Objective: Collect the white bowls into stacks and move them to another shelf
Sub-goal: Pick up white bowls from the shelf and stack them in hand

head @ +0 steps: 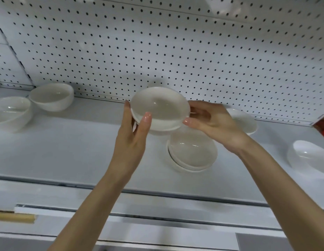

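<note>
I see a white pegboard panel [175, 42] dotted with dark holes across the far side, softly and evenly lit. Below it runs a pale grey shelf [76, 145]. A wooden strip [14, 218] shows near left, and something red [322, 125] far right.

A bowl [160, 107] is held by its rim between left hand [132, 140] and right hand [217, 124]. A stack [193, 154] is seen just below the right hand, two deep bowls [52, 96] well left of the left hand.
</note>
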`<state>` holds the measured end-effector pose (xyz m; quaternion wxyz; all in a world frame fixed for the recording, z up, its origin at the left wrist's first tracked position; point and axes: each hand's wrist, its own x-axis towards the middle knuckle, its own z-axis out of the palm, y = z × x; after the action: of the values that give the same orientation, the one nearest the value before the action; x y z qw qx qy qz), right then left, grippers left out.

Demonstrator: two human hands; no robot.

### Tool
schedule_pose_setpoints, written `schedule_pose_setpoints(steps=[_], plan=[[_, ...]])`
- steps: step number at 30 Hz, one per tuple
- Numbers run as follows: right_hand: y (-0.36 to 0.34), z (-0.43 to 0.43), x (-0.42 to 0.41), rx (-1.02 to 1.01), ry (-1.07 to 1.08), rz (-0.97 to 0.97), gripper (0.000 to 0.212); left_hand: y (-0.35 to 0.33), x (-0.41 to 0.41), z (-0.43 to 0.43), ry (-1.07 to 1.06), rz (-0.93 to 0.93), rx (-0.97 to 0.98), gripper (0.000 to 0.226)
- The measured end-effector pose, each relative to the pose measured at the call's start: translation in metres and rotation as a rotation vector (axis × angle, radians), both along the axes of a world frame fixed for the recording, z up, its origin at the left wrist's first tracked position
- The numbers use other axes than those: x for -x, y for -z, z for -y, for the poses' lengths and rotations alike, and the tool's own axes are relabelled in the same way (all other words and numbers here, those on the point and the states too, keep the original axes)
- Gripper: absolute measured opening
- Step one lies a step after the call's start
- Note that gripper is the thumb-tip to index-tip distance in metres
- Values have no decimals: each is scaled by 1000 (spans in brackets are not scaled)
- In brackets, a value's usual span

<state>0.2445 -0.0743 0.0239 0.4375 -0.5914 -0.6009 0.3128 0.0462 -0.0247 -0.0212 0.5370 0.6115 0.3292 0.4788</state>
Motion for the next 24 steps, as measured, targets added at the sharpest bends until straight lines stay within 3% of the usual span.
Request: schedule_pose_setpoints(steps=[4, 13, 20, 24], plan=[[10, 26, -18, -57, 71, 45, 58, -2, -18, 17, 100, -10, -38, 76], [40, 62, -38, -114, 240, 108, 68, 13, -39, 43, 190, -127, -73, 73], [52, 69, -40, -106, 244, 146, 59, 39, -40, 44, 137, -326, -109, 93], [61, 68, -43, -88, 231, 116, 63, 45, -41, 48, 122, -319, -97, 85]])
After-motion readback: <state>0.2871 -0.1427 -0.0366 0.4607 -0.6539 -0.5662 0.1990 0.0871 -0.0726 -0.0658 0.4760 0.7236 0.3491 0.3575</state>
